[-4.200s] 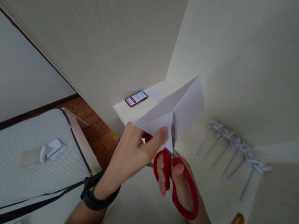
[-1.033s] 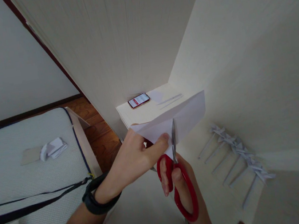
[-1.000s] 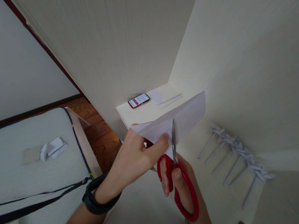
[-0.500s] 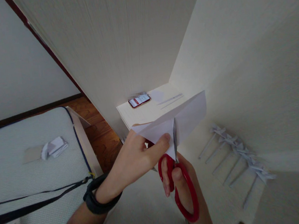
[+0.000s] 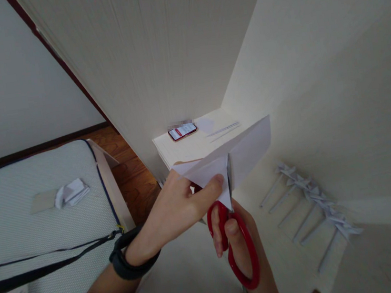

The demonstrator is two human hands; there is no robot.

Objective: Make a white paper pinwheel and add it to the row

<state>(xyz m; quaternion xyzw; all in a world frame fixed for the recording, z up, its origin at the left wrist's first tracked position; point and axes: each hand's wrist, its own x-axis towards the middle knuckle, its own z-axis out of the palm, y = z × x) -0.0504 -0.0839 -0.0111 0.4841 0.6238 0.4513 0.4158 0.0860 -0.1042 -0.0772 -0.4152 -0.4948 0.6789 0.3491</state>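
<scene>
My left hand [image 5: 188,200] pinches a white sheet of paper [image 5: 250,151], its thumb lying on top near the cut. In my right hand [image 5: 248,235] is a pair of scissors with red handles [image 5: 246,260], fingers and thumb through the loops. The blades run up along the paper just right of my left thumb, and the sheet lies across them. Part of the blades is hidden by the paper. The sheet stretches out to the upper right, past the scissors.
Several paper pinwheels on sticks [image 5: 313,193] lie in a row at right. Behind the paper, a phone [image 5: 182,132] and a thin pen-like stick [image 5: 224,129] rest on a white surface. Folded paper [image 5: 73,191] and a beige card [image 5: 43,201] lie on the mattress [image 5: 32,168] at left.
The far end of the paper has risen very slightly, and the scissor blades look a little more closed on it. Both hands stay almost in place.
</scene>
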